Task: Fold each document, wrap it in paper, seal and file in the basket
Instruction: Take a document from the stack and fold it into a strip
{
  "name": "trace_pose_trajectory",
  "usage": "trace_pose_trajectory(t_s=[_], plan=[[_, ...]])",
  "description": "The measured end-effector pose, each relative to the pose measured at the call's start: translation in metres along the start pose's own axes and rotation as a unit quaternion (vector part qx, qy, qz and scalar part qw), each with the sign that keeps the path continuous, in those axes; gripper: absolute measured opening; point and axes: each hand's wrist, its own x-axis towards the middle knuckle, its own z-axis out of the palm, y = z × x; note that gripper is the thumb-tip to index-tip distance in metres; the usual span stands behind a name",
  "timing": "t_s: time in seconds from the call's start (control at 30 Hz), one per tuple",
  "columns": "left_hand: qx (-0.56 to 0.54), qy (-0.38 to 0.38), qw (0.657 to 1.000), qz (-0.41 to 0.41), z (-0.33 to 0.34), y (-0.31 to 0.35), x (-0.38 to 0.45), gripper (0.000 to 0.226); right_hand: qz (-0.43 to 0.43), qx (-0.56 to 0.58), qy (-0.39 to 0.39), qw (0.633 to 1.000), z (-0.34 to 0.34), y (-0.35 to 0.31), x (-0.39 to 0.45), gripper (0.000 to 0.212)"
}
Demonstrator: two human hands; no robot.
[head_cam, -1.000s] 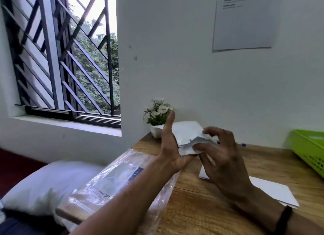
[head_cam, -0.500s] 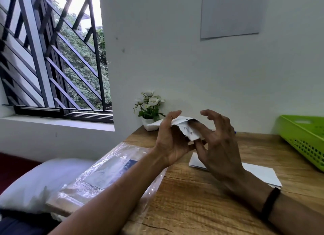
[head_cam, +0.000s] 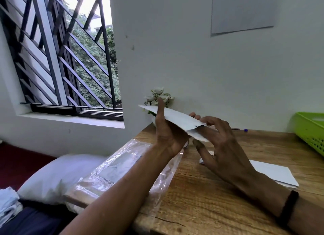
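Left hand grips the white paper packet, thumb on top; right hand fingers pinch its open end above the tabletop

A white paper packet is held tilted above the desk; green basket far right.

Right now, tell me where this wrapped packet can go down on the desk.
Bare wood lies between the loose white sheets and the green basket, and along the near edge. The left corner is crowded by the plastic bag.
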Motion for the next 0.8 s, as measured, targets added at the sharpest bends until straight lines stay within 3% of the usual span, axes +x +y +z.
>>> trace_pose_trajectory(t_s=[0.13, 0.23, 0.4, 0.57, 0.67, 0.8], plan=[[0.054, 0.006, 0.998, 0.015, 0.008, -0.014, -0.002, 0.108, 0.042, -0.063, -0.033, 0.997, 0.002, 0.001, -0.003, 0.070], [0.097, -0.031, 0.995, -0.004, 0.011, -0.023, -0.008, 0.086, 0.072, -0.077, -0.069, 0.992, 0.001, 0.006, -0.006, 0.070], [0.098, -0.025, 0.995, -0.015, 0.015, -0.020, -0.010, 0.089, 0.028, -0.048, -0.110, 0.992, 0.004, 0.012, -0.006, 0.049], [0.033, 0.023, 0.999, 0.016, 0.011, -0.004, -0.011, 0.084, -0.005, -0.061, -0.141, 0.988, 0.008, 0.002, -0.006, 0.059], [0.031, 0.018, 0.999, 0.028, 0.012, -0.010, -0.011, 0.079, 0.025, -0.067, -0.144, 0.987, 0.010, -0.002, -0.008, 0.065], [0.103, -0.021, 0.994, -0.036, 0.016, -0.028, -0.011, 0.076, 0.122, -0.054, -0.136, 0.982, 0.004, -0.002, -0.008, 0.068]])
